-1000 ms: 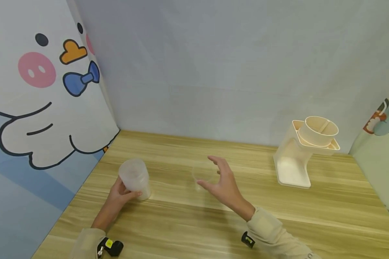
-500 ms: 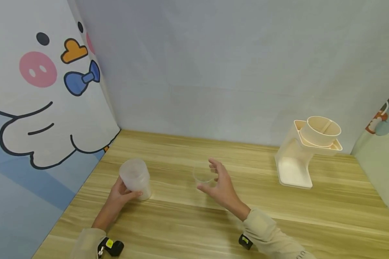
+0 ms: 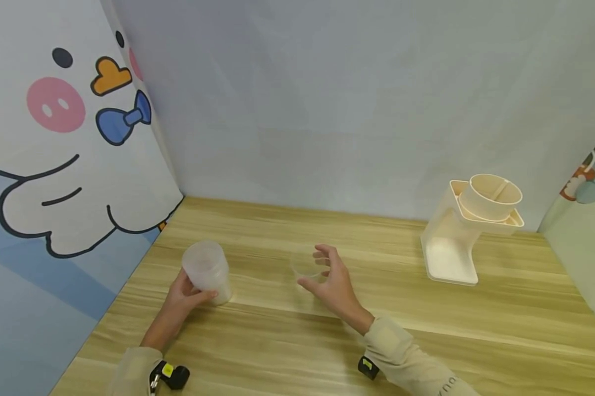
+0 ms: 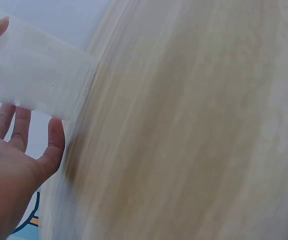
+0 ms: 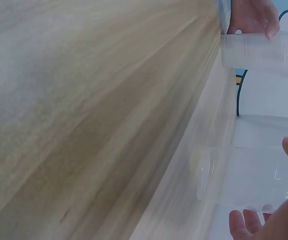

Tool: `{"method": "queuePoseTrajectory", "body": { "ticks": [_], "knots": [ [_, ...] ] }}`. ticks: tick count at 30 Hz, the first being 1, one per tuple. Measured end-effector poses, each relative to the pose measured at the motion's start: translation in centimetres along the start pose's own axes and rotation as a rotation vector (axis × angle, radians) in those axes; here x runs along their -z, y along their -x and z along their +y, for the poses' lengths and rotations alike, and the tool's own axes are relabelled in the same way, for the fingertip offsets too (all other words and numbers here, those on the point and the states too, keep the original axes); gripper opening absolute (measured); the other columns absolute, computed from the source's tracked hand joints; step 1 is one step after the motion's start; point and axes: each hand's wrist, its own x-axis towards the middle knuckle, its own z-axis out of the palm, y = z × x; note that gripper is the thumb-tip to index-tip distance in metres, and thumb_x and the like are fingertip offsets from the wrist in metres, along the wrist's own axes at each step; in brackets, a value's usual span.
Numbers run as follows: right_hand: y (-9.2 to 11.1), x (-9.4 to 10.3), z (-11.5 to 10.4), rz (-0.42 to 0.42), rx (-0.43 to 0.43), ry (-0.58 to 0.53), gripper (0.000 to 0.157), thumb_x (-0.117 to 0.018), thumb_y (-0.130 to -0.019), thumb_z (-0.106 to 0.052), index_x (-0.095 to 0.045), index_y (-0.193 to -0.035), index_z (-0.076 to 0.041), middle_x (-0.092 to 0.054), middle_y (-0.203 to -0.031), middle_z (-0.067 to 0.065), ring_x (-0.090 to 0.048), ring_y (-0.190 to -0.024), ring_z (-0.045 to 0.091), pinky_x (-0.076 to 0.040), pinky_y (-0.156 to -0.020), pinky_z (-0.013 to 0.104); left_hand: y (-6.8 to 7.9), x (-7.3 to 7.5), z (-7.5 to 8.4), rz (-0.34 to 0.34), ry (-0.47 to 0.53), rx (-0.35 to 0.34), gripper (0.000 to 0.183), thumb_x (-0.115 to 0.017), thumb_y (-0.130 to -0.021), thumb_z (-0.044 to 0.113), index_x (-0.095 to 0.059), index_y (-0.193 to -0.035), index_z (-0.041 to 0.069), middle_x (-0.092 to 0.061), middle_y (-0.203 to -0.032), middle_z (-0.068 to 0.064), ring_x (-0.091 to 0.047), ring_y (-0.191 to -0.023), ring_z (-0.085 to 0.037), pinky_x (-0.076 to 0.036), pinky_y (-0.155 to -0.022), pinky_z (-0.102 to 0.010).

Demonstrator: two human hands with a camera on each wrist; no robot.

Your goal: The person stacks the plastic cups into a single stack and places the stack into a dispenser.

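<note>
My left hand (image 3: 182, 294) grips a stack of nested, cloudy clear plastic cups (image 3: 207, 267) at the left of the table, thumb on the near side and fingers round the far side. The stack stands upright; the left wrist view shows the fingers along the cup wall (image 4: 39, 75). Near the table's middle, my right hand (image 3: 334, 283) curls its thumb and fingers round a single clear plastic cup (image 3: 304, 267). In the right wrist view that cup (image 5: 256, 175) lies between thumb and fingertips, its base on or just over the table. The transparent wall makes its outline faint.
A cream-coloured stand (image 3: 448, 250) with a round cup-shaped holder (image 3: 490, 198) on top stands at the back right of the wood-grain table (image 3: 277, 352). A pale grey sheet (image 3: 351, 110) hangs behind; a cartoon-printed sheet (image 3: 49, 181) borders the left.
My right hand has moved slightly left, its thumb and fingers closing in round the single cup. The left hand and cup stack have stayed in place.
</note>
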Motion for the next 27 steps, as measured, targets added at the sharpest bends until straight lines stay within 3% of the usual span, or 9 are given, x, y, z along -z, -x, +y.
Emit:
{"method": "queuePoseTrajectory", "body": {
  "ticks": [8, 16, 23, 27],
  "knots": [
    [-0.2, 0.1, -0.9, 0.002, 0.015, 0.012, 0.073, -0.084, -0.071, -0.013, -0.043, -0.132, -0.009, -0.054, -0.121, 0.008, -0.053, -0.110, 0.029, -0.047, -0.085, 0.044, -0.2, 0.1, -0.2, -0.003, 0.009, -0.010, 0.078, -0.071, -0.082, 0.003, -0.029, -0.145, 0.019, -0.048, -0.129, 0.003, -0.046, -0.119, -0.007, -0.040, -0.091, -0.025],
    [-0.8, 0.5, -2.0, -0.022, 0.031, -0.001, 0.074, -0.084, -0.070, -0.013, -0.045, -0.133, -0.009, -0.055, -0.120, 0.007, -0.054, -0.107, 0.030, -0.048, -0.083, 0.044, -0.2, -0.1, -0.2, 0.011, 0.016, 0.009, 0.078, -0.071, -0.082, 0.004, -0.028, -0.145, 0.019, -0.046, -0.130, 0.002, -0.044, -0.118, -0.008, -0.030, -0.100, -0.053],
    [-1.2, 0.7, -3.6, -0.039, 0.039, -0.030, 0.074, -0.084, -0.071, -0.010, -0.045, -0.134, -0.009, -0.055, -0.122, 0.009, -0.054, -0.109, 0.032, -0.047, -0.084, 0.046, -0.2, -0.2, -0.2, 0.012, 0.015, 0.009, 0.079, -0.071, -0.081, 0.004, -0.028, -0.145, 0.019, -0.046, -0.130, 0.004, -0.044, -0.119, -0.007, -0.030, -0.100, -0.053],
    [-1.1, 1.0, -5.8, -0.053, 0.055, -0.053, 0.072, -0.081, -0.072, -0.003, -0.044, -0.133, -0.002, -0.054, -0.122, 0.016, -0.052, -0.109, 0.037, -0.045, -0.085, 0.051, -0.2, -0.2, -0.1, 0.015, 0.016, 0.009, 0.078, -0.071, -0.081, 0.003, -0.028, -0.145, 0.019, -0.047, -0.129, 0.004, -0.044, -0.119, -0.007, -0.032, -0.099, -0.048]
  ]
}}
